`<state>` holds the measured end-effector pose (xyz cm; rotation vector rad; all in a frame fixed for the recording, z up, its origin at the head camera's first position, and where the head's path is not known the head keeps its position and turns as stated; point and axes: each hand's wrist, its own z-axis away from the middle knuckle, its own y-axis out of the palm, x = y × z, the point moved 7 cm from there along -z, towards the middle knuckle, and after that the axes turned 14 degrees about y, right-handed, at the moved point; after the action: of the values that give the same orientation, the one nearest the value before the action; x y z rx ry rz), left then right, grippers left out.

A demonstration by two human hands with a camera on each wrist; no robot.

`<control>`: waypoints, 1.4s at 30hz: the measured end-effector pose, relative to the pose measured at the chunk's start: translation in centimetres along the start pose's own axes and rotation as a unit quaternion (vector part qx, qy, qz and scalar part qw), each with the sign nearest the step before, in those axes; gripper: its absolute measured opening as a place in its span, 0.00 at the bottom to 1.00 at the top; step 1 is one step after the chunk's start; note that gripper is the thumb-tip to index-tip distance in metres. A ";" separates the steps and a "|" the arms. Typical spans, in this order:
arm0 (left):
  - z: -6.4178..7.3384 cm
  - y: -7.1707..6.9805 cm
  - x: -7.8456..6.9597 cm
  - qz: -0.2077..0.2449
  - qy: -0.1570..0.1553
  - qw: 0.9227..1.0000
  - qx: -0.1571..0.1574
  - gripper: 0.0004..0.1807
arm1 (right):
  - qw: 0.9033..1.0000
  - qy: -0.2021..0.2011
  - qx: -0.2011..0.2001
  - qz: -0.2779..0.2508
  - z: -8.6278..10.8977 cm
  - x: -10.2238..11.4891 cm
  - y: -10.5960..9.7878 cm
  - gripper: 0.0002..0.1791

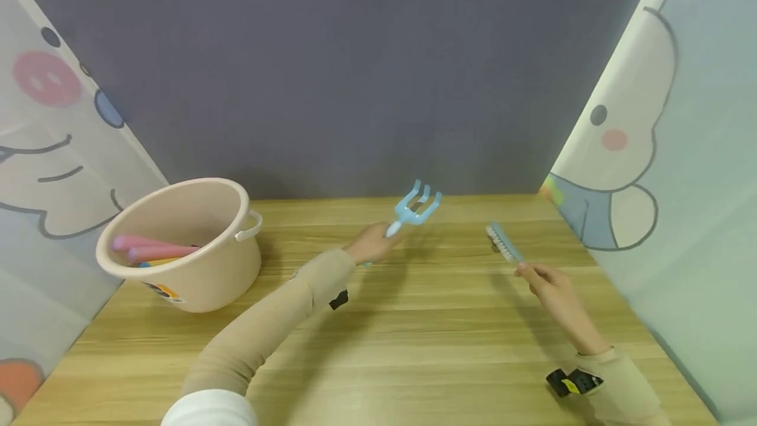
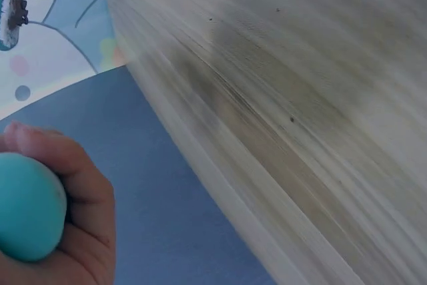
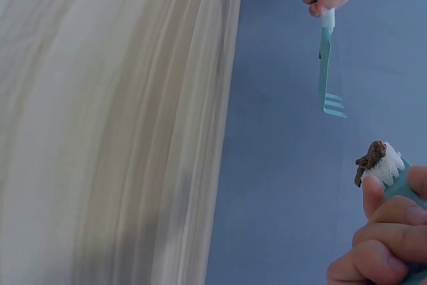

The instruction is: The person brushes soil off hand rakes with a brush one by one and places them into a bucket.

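Observation:
My left hand (image 1: 372, 244) grips a small light-blue garden hand rake (image 1: 411, 209) by its handle, above the table's far half. Its tines point away and to the right. In the left wrist view the rounded teal handle end (image 2: 30, 208) sticks out from the curled fingers. On the right, my right hand (image 1: 550, 288) holds a blue-grey brush (image 1: 507, 243) with white bristles, its head toward the back. A dark brown clump (image 3: 372, 159) clings to the bristles in the right wrist view. Rake and brush are apart, both raised above the table.
A cream bucket (image 1: 236, 275) with a white handle stands on the wooden table (image 1: 414, 360) at the left, with pink, yellow and blue items inside. A dark panel (image 1: 378, 71) rises behind the table. Cartoon-printed sheets (image 1: 698, 169) flank both sides.

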<state>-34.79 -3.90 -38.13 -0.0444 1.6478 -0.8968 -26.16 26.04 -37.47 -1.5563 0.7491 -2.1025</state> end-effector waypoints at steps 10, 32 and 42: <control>2.4 -0.6 -0.5 -0.039 0.018 0.999 0.007 0.18 | 0.999 -0.023 0.022 -0.010 -0.1 1.2 1.2 0.31; 7.3 -2.2 0.6 -0.084 0.037 0.995 -0.045 0.10 | 0.997 -0.059 0.051 -0.026 0.1 4.3 3.3 0.28; 8.9 -1.5 1.1 -0.081 0.027 0.995 -0.044 0.12 | 0.995 -0.076 0.055 -0.031 0.5 6.0 4.1 0.27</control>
<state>-28.14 -10.16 -38.19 -0.2184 1.7535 -0.9529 -27.38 19.17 -35.59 -1.6750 0.5290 -2.0048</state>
